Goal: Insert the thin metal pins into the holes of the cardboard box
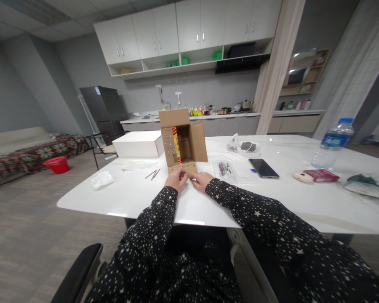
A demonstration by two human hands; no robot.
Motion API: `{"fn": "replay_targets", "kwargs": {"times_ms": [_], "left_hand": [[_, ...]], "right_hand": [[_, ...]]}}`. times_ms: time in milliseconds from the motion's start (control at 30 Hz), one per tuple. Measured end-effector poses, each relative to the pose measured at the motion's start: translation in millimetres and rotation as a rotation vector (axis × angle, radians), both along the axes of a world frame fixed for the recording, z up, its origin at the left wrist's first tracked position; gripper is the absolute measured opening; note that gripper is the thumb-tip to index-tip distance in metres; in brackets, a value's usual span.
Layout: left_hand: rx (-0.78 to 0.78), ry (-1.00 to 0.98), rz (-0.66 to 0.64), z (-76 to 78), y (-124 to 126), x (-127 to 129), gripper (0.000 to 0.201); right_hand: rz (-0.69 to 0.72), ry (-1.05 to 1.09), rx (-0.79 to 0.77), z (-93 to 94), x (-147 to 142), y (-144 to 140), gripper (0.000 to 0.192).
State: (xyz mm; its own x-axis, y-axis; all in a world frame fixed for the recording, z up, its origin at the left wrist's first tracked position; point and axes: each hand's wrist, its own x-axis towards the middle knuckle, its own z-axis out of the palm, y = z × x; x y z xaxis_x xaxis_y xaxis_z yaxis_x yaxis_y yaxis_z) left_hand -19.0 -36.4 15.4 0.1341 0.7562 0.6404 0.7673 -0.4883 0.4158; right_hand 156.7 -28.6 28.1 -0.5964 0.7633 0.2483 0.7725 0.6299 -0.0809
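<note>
The cardboard box (pixel 182 141) stands open near the front edge of the white table (pixel 129 198), flaps spread, its lower flap folded toward the person. In the head view, the left hand (pixel 176 179) and right hand (pixel 201 180) meet at that flap, fingers curled and pinching its edge. Two thin metal pins (pixel 153 174) lie just left; a phone (pixel 263 167) lies right. Pressing unevenly could tip the light box backward or crease the flap, I judge.

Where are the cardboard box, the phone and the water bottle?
cardboard box (pixel 198 143): head view, on its open right flap.
phone (pixel 263 168): head view, middle of its dark screen.
water bottle (pixel 333 143): head view, on its blue label.
</note>
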Motion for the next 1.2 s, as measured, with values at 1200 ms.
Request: {"fn": "replay_targets", "kwargs": {"times_ms": [1200], "left_hand": [[-0.034,0.193,-0.040,2.7,-3.5,2.3,0.019]], "right_hand": [[0.012,-0.001,-0.010,0.5,1.0,-0.4,0.035]]}}
